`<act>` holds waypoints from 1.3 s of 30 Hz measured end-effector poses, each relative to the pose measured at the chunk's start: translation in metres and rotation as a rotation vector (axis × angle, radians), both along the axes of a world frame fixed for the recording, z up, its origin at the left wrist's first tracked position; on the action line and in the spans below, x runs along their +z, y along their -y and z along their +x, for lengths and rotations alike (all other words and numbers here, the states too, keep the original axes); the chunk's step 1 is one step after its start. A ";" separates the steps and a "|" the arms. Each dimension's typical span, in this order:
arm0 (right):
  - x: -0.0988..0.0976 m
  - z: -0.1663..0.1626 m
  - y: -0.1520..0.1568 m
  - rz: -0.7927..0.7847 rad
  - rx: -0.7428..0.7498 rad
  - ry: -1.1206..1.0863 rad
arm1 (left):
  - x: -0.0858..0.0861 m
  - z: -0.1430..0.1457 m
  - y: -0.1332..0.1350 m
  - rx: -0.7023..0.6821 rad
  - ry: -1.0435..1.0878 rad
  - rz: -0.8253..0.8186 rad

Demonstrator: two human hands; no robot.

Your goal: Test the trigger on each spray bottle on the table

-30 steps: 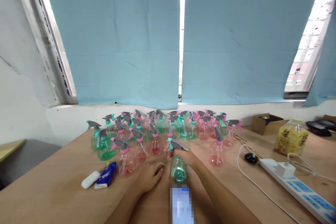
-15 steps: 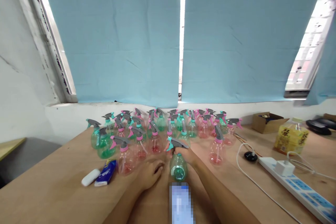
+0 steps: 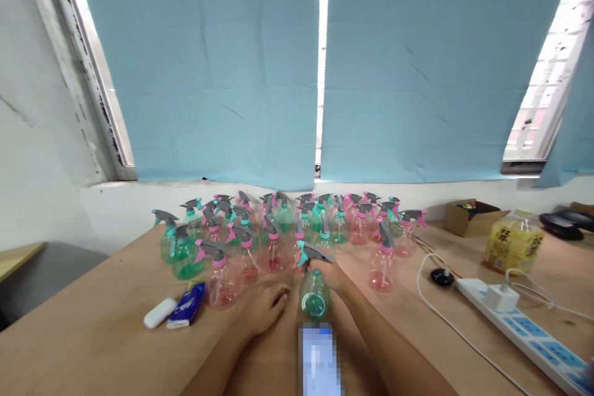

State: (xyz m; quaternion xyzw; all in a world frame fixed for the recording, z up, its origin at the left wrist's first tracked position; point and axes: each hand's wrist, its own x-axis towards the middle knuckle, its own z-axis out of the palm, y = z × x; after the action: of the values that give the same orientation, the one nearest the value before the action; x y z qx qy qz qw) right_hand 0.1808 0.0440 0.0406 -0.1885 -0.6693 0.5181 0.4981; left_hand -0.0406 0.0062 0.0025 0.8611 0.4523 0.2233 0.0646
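My right hand [image 3: 328, 273] is closed around the neck of a green see-through spray bottle [image 3: 314, 296], just under its grey head with a teal nozzle. The nozzle points left, and the bottle's round base is turned partly towards me. Most of the fingers are hidden behind the bottle. My left hand [image 3: 266, 304] rests on the table to the left of it, fingers loosely bent, a gap between thumb and fingers, and nothing visible in it. A pink spray bottle [image 3: 224, 284] stands left of that hand. Below the held bottle lies a phone [image 3: 320, 359] with a blurred-out screen.
Several pink and green spray bottles [image 3: 275, 253] stand grouped at the back. A blue packet [image 3: 187, 305] and a white case [image 3: 160, 312] lie left. On the right are a lone pink bottle [image 3: 383, 269], a power strip [image 3: 524, 331], a yellow-labelled jug [image 3: 514, 244] and a carton [image 3: 473, 219].
Hardly anything differs. The green spray bottle in my right hand has shifted very slightly, and the view has moved a little. My left hand stays in place.
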 end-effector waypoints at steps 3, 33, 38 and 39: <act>0.000 -0.002 0.000 -0.032 0.017 -0.017 | 0.000 0.000 0.000 -0.015 0.011 -0.006; 0.000 0.000 0.003 -0.027 0.057 -0.044 | -0.002 -0.001 -0.001 -0.011 -0.020 0.003; -0.004 -0.003 0.004 -0.003 -0.053 -0.047 | -0.003 -0.001 -0.001 -0.004 -0.025 0.013; -0.005 -0.005 0.006 0.003 -0.096 -0.051 | -0.003 -0.001 -0.002 -0.002 -0.026 0.012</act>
State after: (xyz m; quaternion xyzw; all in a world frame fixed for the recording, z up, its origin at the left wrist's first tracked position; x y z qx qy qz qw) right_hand 0.1762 0.0384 0.0358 -0.2063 -0.6474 0.4973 0.5395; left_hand -0.0420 0.0079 -0.0005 0.8648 0.4508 0.2145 0.0537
